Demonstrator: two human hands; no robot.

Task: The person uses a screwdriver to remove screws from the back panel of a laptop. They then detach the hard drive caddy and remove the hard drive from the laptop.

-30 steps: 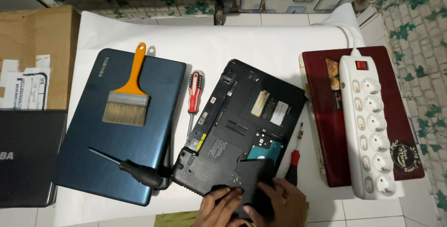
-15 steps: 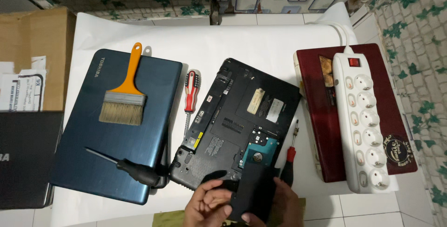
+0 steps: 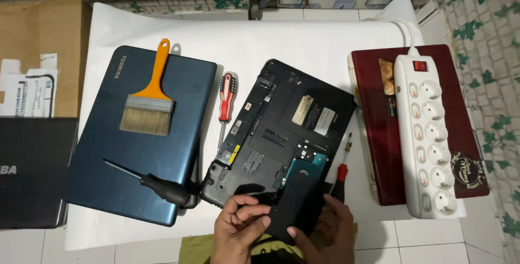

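Observation:
A black laptop (image 3: 281, 128) lies upside down in the middle of the white table, with a blue-green part exposed in an open bay near its front edge. Both hands hold a black cover panel (image 3: 295, 207) lifted just off that bay. My left hand (image 3: 235, 231) pinches the panel's left edge with thumb and fingers. My right hand (image 3: 325, 237) supports its right and lower side from beneath.
A blue laptop (image 3: 141, 139) on the left carries an orange-handled brush (image 3: 149, 101) and a black screwdriver (image 3: 157, 185). A red screwdriver (image 3: 227, 98) and a small red-black one (image 3: 341, 172) flank the open laptop. A white power strip (image 3: 428, 134) lies on a dark red laptop (image 3: 379, 134).
The black cover panel has come up off the laptop's bay and toward me, uncovering the blue-green part. Both hands shifted with it.

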